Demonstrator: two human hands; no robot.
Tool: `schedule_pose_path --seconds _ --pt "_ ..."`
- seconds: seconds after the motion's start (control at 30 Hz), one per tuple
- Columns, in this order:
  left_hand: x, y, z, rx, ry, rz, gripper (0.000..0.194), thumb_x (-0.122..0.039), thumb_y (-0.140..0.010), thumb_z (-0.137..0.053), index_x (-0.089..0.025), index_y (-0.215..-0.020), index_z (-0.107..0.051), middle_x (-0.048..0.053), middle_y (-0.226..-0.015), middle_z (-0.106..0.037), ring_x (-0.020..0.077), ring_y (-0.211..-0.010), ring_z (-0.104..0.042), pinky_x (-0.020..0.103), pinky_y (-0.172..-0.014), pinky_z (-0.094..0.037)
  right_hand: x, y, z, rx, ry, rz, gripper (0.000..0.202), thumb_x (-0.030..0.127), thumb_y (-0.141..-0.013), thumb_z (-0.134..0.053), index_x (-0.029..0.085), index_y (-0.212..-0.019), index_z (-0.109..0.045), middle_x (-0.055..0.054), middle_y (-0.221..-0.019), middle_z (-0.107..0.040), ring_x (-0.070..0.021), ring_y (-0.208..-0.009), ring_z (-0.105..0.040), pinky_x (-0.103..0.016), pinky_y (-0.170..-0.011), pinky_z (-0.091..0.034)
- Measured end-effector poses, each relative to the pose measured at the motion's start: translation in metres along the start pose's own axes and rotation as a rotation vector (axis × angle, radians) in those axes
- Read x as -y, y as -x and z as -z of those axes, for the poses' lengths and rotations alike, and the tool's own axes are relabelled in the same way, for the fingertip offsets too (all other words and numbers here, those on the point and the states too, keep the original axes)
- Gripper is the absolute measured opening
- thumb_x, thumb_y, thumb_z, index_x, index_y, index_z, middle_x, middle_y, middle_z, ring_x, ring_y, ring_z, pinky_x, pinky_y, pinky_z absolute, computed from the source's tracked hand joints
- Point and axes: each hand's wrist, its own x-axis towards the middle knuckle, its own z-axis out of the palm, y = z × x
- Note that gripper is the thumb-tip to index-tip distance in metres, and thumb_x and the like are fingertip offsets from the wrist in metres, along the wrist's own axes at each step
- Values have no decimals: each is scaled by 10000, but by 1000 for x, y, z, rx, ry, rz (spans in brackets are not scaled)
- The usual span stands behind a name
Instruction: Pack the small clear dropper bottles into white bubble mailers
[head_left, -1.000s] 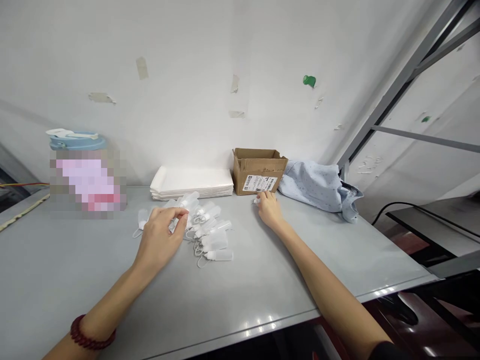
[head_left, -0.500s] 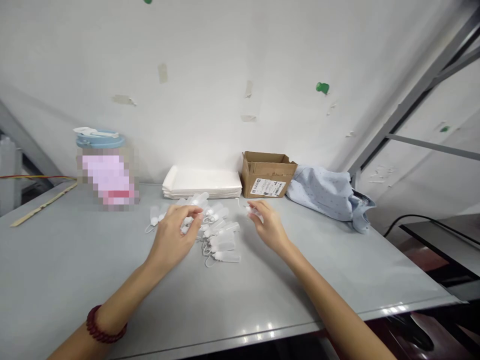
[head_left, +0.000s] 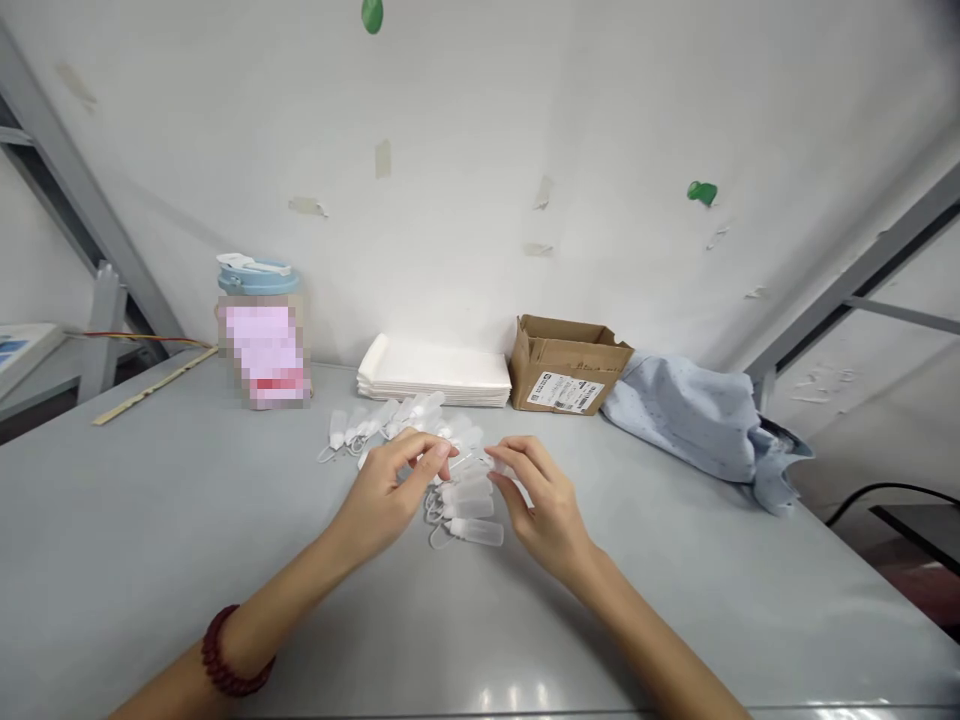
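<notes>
Bottles (head_left: 469, 508) piled front-left of carton (head_left: 562, 370). Left hand (head_left: 386, 497): fingertips nearly together, can't tell if holding; right hand (head_left: 551, 505) pinches translucent piece (head_left: 501, 466). Risk: tangled loops (head_left: 433, 508) could drag neighbours; weak pinch could drop piece.

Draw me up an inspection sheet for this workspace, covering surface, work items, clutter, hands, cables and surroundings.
Surface: grey table, light reflecting near its front edge.
Work items: small translucent bottles with looped strings, piled around the hands.
Clutter: white stack, open cardboard box, blue cloth, blue-lidded container partly blurred, thin strip at left.
Hands: right hand appears to pinch a small translucent piece; left hand beside the pile, grip unclear.
Cables: red and yellow wires at left; black cable at right.
Surroundings: white wall with tape scraps; metal frame.
</notes>
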Motion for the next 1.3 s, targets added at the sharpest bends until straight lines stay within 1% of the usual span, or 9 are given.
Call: schedule_pose_path --seconds 0.13,0.3,0.37,0.47,0.53,0.6,0.8,1.0,1.3 --pt "3 -1 0 -24 -5 -16 242 -375 -867 -451 -223 -813 -631 1 -758 -640 166 -723 -557 291 -695 -437 4 0 0 38 -22 1 300 84 -875 -430 214 -1128 -524 -93 -959 -552 -182 -859 -558 -313 -700 -506" --pt "5 -2 0 -46 -39 -16 215 -370 -850 -479 -236 -806 -642 -6 -724 -633 167 -712 -552 281 -649 -430 7 1 1 52 -35 9 300 100 -879 -432 211 -1143 -522 -99 -979 -581 -187 -877 -570 -321 -713 -513" --pt "4 -2 0 -36 -49 -19 223 -373 -851 -476 -237 -783 -639 -4 -709 -627 169 -712 -551 272 -618 -428 8 2 1 56 -33 6 305 110 -882 -431 215 -1153 -521 -100 -988 -592 -191 -886 -578 -331 -721 -516" --pt "3 -1 0 34 -35 -14 239 -387 -859 -468 -239 -794 -644 -2 -725 -637 172 -733 -570 263 -598 -436 8 3 1 58 -32 1 305 117 -884 -434 218 -1158 -522 -98 -990 -614 -196 -896 -587 -344 -737 -520" --pt "3 -1 -1 93 -21 -10 235 -392 -860 -473 -246 -830 -655 -5 -754 -653 170 -741 -584 263 -600 -443 8 3 1 64 -34 6 306 115 -887 -435 223 -1161 -516 -93 -987 -627 -199 -899 -588 -351 -741 -518" --pt "5 -2 -3 127 -6 -8 231 -381 -862 -473 -249 -846 -662 -8 -778 -664 168 -744 -592 269 -616 -450 7 3 0 79 -28 8 305 115 -890 -432 226 -1163 -510 -89 -983 -636 -202 -893 -586 -356 -737 -514" --pt "9 -2 -6 142 22 17 241 -332 -873 -435 -239 -872 -657 -1 -799 -670 180 -786 -599 297 -681 -462 2 5 -4 146 -34 -5 268 118 -895 -426 206 -1128 -524 -87 -957 -648 -197 -857 -585 -343 -713 -506" --pt "7 -3 -6 154 36 -8 234 -327 -876 -435 -228 -851 -645 -8 -783 -667 169 -789 -599 283 -681 -456 6 4 -4 123 -72 -4 298 109 -896 -425 232 -1150 -519 -66 -979 -653 -185 -861 -587 -331 -728 -502" --pt "7 -3 -5 175 77 7 247 -333 -889 -418 -215 -835 -628 -8 -805 -648 164 -795 -580 279 -703 -432 12 4 -3 168 -103 -44 305 102 -891 -419 230 -1149 -521 -60 -974 -653 -185 -889 -583 -316 -740 -496"
